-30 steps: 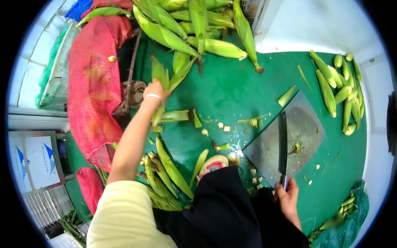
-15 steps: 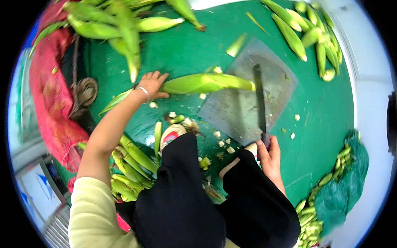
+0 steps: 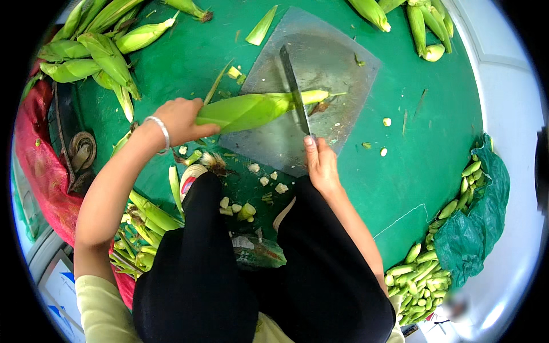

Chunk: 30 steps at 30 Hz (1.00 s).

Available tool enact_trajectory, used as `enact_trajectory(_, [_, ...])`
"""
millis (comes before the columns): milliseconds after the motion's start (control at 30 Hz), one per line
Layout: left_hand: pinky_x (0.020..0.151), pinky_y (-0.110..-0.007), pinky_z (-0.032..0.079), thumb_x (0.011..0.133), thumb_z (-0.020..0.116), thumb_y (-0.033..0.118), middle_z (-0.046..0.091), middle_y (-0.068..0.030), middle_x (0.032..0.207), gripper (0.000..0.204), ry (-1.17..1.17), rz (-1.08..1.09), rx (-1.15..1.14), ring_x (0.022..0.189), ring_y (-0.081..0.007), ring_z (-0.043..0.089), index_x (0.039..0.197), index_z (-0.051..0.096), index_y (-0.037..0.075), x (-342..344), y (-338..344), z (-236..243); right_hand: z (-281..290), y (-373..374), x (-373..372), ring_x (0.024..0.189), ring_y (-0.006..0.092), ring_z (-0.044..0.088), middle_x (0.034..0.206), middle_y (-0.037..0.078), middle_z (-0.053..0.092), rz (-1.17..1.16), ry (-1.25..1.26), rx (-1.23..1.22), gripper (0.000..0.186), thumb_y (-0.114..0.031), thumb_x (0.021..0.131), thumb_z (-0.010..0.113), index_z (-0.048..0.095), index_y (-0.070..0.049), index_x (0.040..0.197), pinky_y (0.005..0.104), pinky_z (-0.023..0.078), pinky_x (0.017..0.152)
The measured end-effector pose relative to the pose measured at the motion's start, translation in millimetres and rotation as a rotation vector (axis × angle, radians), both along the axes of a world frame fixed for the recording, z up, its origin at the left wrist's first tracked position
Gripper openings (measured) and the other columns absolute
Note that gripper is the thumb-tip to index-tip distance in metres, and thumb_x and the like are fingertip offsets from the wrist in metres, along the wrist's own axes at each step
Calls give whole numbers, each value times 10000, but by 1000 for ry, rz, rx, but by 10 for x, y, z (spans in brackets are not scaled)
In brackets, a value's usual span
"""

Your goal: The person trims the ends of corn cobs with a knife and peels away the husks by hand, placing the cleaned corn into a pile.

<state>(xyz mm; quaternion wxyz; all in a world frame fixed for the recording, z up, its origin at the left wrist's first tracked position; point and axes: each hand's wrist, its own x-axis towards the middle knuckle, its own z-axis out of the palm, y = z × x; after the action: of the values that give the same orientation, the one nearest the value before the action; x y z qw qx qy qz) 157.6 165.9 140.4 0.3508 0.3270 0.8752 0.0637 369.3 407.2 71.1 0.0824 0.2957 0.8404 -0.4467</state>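
My left hand (image 3: 180,121) is closed round the left end of a long green ear of corn in husk (image 3: 246,110), which lies across a grey translucent cutting board (image 3: 337,63). My right hand (image 3: 321,163) grips the handle of a large dark knife (image 3: 289,74). Its long blade crosses the corn near the pale right end, where a short tip shows beyond the blade; whether it has cut in cannot be told. Small cut pieces (image 3: 265,181) and husk scraps lie on the green floor just below the board, near my feet.
Corn piles lie at upper left (image 3: 106,57) and upper right (image 3: 423,26). A red mesh sack (image 3: 37,154) lines the left; more corn and husks (image 3: 151,220) lie by my left leg. A green sack (image 3: 469,240) and small green ears (image 3: 420,286) are at lower right, beside a white wall.
My left hand has brought the corn rightward onto the board, and the knife in my right hand now lies across its end. The head view has also shifted.
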Motion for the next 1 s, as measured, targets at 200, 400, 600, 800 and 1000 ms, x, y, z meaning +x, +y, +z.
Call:
enact_trajectory(200, [650, -447, 461, 740, 628, 459, 601, -236, 731, 494, 82, -54, -64, 706, -396, 585, 852, 579, -20, -23, 3, 8, 682, -19, -52, 502, 110, 481, 571, 31, 504, -170, 310, -285, 407, -401, 933, 433, 477, -10, 831, 261, 383, 451])
enact_trajectory(400, [639, -450, 460, 739, 633, 439, 602, -231, 733, 463, 60, -42, -82, 705, -397, 588, 852, 568, -6, 47, 67, -42, -289, 17, -145, 749, 517, 515, 751, 341, 520, 28, 76, -7, 437, -353, 923, 444, 530, 63, 822, 489, 422, 632])
enact_trajectory(600, [498, -339, 487, 824, 540, 493, 610, -138, 695, 486, -646, 433, 108, 579, -221, 617, 971, 580, 32, -1, -544, -593, -314, -31, -149, 635, 408, 577, 601, 241, 543, -51, -32, -227, 549, -464, 921, 398, 550, 50, 803, 440, 438, 588])
enact_trajectory(800, [377, -218, 421, 834, 522, 525, 573, -60, 634, 522, -947, 682, 270, 464, -102, 537, 1003, 547, 31, 275, -1162, -387, 95, -114, 79, 513, 214, 530, 558, 100, 524, -35, 8, -295, 476, -428, 933, 400, 507, -9, 735, 357, 426, 520])
enact_trajectory(1000, [808, -311, 442, 619, 778, 226, 594, -105, 927, 551, -108, 325, 352, 884, -190, 568, 1051, 538, -19, 33, -1343, 311, 88, 564, 30, 490, 344, 520, 564, 202, 522, -187, 109, 181, 447, -366, 950, 384, 505, 24, 767, 404, 412, 468])
